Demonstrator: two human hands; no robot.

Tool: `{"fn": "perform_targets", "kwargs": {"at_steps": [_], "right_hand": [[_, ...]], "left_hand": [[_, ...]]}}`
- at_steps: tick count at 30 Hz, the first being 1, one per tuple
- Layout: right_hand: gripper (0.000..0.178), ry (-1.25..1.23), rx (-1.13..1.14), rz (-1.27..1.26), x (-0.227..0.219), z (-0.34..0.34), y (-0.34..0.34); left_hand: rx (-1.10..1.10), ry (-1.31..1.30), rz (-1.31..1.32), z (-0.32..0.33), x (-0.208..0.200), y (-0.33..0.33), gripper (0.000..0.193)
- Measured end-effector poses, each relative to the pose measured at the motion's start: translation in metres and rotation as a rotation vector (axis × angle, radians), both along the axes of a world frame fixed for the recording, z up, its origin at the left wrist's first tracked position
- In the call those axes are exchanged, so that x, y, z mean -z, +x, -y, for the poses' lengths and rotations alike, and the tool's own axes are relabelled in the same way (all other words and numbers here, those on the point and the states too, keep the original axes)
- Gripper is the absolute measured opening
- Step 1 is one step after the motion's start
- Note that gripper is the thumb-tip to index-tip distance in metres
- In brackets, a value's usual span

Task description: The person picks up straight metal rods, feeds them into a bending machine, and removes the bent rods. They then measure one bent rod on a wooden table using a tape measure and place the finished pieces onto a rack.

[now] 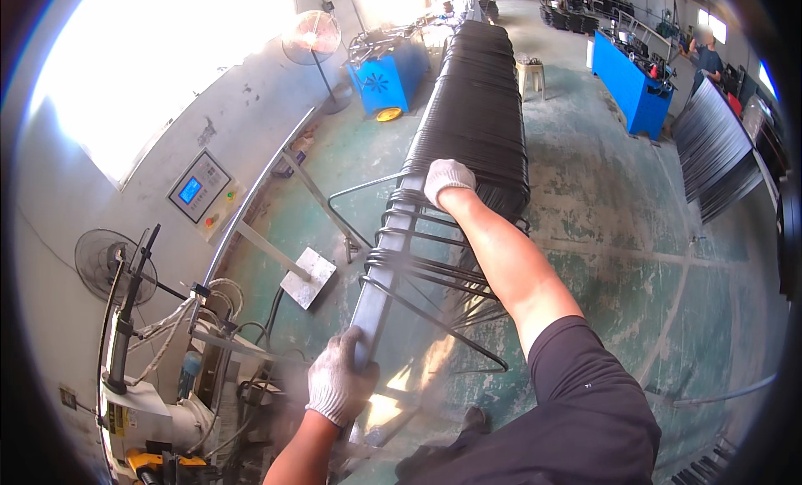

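Note:
A long grey metal bar (378, 305) runs away from me, with many bent black metal rods (472, 92) hung across it in a dense row. My left hand (341, 378), in a white knit glove, is wrapped around the bar's near end. Farther along, my right hand (449, 182), gloved the same way, is closed at the near edge of the packed row; its fingertips are hidden, but it appears to grip the rods there. Between my hands, several looser bent rods (426, 264) lie across the bar at uneven angles. One loop sticks out to the left.
At lower left stands a machine (159, 418) with hoses and cables. A wall control panel (200, 188), a black fan (109, 264) and a stand with a square base plate (309, 278) are left. Blue workbenches (631, 84) stand farther off; a person (706, 55) is at far right.

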State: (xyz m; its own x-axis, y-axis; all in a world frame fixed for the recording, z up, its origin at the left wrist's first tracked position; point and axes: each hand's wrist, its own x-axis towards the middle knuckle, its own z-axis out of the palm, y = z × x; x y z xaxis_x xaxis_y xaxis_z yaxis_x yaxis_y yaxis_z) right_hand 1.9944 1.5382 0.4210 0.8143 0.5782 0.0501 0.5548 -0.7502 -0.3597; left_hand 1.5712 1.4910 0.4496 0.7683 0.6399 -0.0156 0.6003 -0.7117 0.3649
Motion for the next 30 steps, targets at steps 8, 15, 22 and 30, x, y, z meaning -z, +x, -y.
{"fn": "perform_targets", "kwargs": {"at_steps": [8, 15, 22, 30], "right_hand": [[0.021, 0.025, -0.090, 0.281, -0.002, 0.001, 0.012], [0.022, 0.050, 0.130, 0.569, 0.020, 0.042, 0.038], [0.028, -0.245, 0.184, 0.178, 0.018, 0.161, 0.075], [0.037, -0.021, -0.199, 0.130, -0.034, 0.146, -0.056]], "left_hand": [[0.014, 0.004, 0.014, -0.001, 0.000, 0.004, 0.060], [-0.007, 0.000, 0.044, -0.001, 0.003, -0.005, 0.063], [0.026, 0.034, 0.063, -0.002, 0.009, -0.001, 0.063], [-0.007, 0.033, 0.056, -0.003, 0.011, -0.010, 0.064]]}}
